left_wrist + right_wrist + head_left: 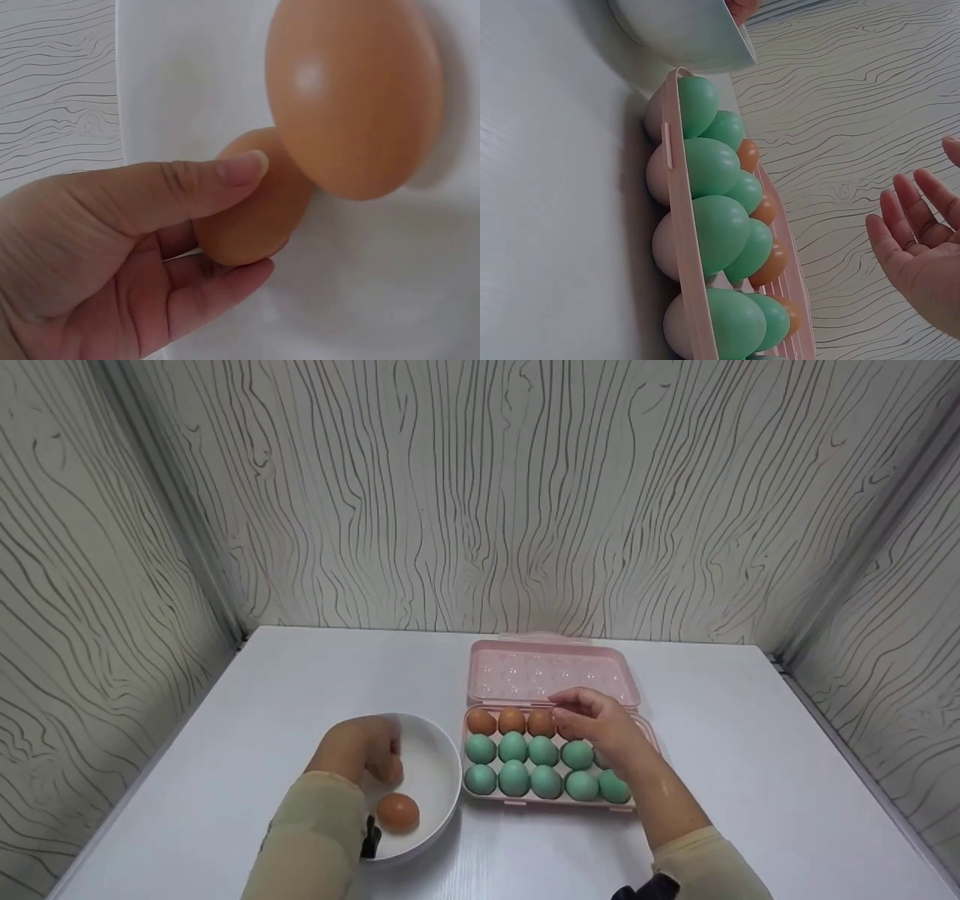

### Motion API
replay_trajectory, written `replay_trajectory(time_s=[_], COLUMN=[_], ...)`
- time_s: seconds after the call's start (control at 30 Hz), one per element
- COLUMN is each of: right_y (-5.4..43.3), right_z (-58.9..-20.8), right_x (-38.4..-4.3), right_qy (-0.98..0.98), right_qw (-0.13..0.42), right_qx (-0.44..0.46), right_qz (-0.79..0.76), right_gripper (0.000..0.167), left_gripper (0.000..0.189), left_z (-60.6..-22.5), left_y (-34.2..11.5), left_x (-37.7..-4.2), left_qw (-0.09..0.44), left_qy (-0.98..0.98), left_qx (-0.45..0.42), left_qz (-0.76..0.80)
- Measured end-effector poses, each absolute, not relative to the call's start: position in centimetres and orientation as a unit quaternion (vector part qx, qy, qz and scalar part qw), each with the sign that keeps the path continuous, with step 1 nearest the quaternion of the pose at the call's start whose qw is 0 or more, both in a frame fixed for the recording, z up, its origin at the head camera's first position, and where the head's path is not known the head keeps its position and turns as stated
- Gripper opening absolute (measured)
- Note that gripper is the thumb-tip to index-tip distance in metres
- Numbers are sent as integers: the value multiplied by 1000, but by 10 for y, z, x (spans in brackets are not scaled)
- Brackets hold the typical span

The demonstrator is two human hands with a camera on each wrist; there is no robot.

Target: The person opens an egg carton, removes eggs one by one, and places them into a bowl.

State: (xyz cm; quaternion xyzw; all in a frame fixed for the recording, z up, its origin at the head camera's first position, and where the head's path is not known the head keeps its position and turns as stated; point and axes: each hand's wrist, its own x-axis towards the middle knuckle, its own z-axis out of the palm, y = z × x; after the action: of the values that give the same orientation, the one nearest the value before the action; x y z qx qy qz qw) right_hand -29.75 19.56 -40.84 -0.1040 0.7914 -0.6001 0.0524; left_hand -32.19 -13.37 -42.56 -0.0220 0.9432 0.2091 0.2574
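In the white bowl [439, 769], my left hand [356, 746] pinches a brown egg [259, 214] between its thumb and fingers. Another brown egg [398, 813] lies loose in the bowl, right beside the held one in the left wrist view. My right hand [604, 727] hovers over the back right of a pink egg carton [517, 802], fingers relaxed and holding nothing. Brown eggs [511, 721] sit along the carton's back row. Green eggs [514, 778] fill the two nearer rows, partly hidden by my right hand and forearm.
The carton's pink lid [551, 671] is folded back toward the wall. Bowl and carton stand side by side on a white table [315, 667]. Wood-grain patterned panels [450, 495] enclose the table at the back and both sides.
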Motion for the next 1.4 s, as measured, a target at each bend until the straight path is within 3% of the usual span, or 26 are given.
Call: replay_trajectory(time_s=[0.33,0.67,1.07,1.4], right_y=[196,195,194,200], right_z=[-409,-408,-407,-407], right_x=[-297,-295,-296,-298], right_qy=[781,781,780,788], right_qw=[60,65,66,66], right_qx=[-110,-113,-117,-109], right_qz=[-611,-611,-612,-603], right_gripper=[38,42,35,42], left_gripper=[24,47,47,40], left_z=[-425,-415,-411,-399], left_y=[-132,-134,-133,-129], left_x=[-324,-321,-323,-327], left_qw=[259,254,215,174], left_qy=[945,929,959,963], left_qx=[-33,-76,26,65], left_qz=[198,260,182,198])
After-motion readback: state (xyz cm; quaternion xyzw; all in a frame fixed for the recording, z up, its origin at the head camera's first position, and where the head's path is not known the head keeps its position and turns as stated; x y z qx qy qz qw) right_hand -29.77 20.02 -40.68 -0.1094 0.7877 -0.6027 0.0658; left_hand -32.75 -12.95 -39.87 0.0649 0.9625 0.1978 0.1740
